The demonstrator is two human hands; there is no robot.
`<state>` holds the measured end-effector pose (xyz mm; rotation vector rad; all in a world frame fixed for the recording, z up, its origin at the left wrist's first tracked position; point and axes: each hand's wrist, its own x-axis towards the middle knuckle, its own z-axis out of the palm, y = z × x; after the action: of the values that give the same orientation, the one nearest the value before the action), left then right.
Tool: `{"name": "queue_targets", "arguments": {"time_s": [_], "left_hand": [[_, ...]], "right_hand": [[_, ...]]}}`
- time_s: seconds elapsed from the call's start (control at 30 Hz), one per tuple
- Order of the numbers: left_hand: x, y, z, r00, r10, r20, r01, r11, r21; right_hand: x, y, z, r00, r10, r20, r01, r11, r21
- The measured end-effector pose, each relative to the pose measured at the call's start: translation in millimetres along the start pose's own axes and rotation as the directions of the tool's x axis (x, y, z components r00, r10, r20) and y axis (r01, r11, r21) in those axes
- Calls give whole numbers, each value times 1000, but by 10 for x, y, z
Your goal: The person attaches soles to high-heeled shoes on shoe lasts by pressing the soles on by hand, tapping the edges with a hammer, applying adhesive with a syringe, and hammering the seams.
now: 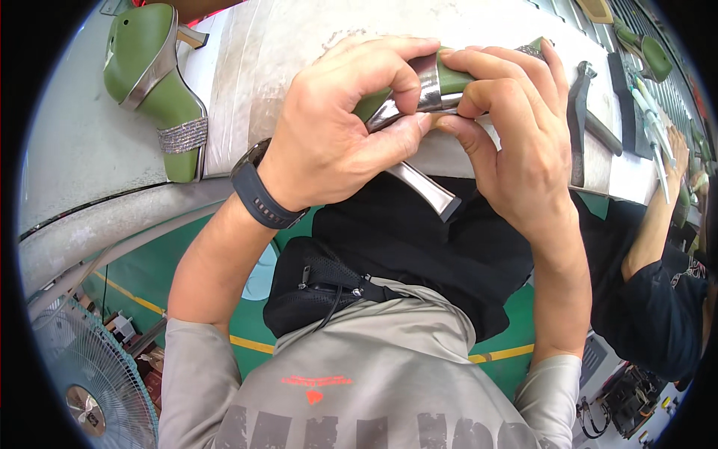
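Gripping green shoe, left fingers and right fingers pinching it, long axis crosswise, toe rightward

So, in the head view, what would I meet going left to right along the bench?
Green shoe with silver heel and glittery strap → person's left hand → person's right hand (both on another green shoe with silver band) → long dark tool → flat black bar → co-worker's hand.

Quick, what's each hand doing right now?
Left hand: closed, holding the silver high-heeled sandal on its green last, thumb and index finger at the strap.
Right hand: closed around the same sandal, fingers curled over it.
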<state>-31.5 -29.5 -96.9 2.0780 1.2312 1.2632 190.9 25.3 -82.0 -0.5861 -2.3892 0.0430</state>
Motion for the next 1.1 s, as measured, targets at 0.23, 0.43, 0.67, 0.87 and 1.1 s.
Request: {"name": "queue_targets", "arguments": {"time_s": [0.23,0.43,0.67,0.87,1.1], "left_hand": [[13,45,35,1000,4,-27,-2,999,46],[30,62,-4,1000,-16,-25,18,998,64],[239,16,-149,974,-73,214,93,992,-85],[475,-36,-111,923,-154,353,227,958,-176],[485,68,-53,904,-277,325,327,939,-109]], "right_hand": [[23,-32,-10,999,53,-2,-53,998,38],[304,-193,-211,931,304,200,-332,936,120],[60,34,-300,980,189,71,-198,965,170],[35,91,-291,980,172,99,-188,966,176],[176,70,-425,937,296,185,-321,939,120]]}}
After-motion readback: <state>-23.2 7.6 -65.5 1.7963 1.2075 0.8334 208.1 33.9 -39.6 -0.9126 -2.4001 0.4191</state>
